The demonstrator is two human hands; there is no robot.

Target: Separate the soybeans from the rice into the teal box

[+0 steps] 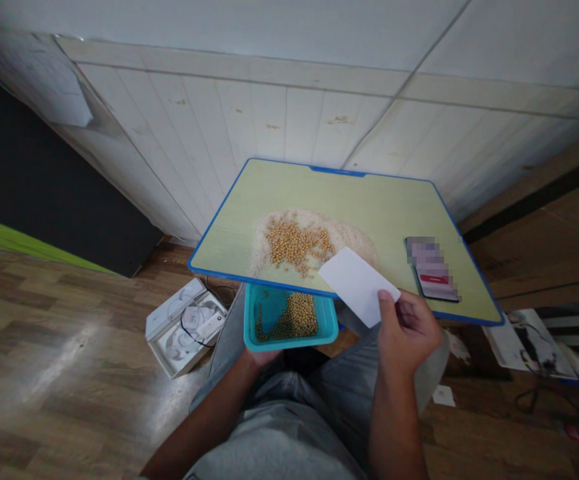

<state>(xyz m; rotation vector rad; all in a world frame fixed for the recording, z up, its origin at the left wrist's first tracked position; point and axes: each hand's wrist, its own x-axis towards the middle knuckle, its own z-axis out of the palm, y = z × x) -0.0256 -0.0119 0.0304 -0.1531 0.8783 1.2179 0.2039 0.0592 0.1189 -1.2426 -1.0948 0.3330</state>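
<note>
My right hand point(407, 331) pinches a white rectangular card point(357, 287) by its near corner, just over the front right of a pale green board with a blue rim point(289, 200). On the board lies a pile of white rice point(349, 241), topped with a patch of soybeans point(294, 243). My left hand point(262, 358) sits below the board's front edge, under the near rim of a teal plastic tub point(289, 320) holding soybeans. Its fingers are hidden by the tub. A smartphone point(432, 270) with a pixelated screen lies on the board's right side.
The board's far edge stands close to a white panelled wall point(269, 113). An open white box with a dark cable point(184, 330) lies on the wooden floor to the left. Papers and wires point(529, 347) lie on the floor to the right.
</note>
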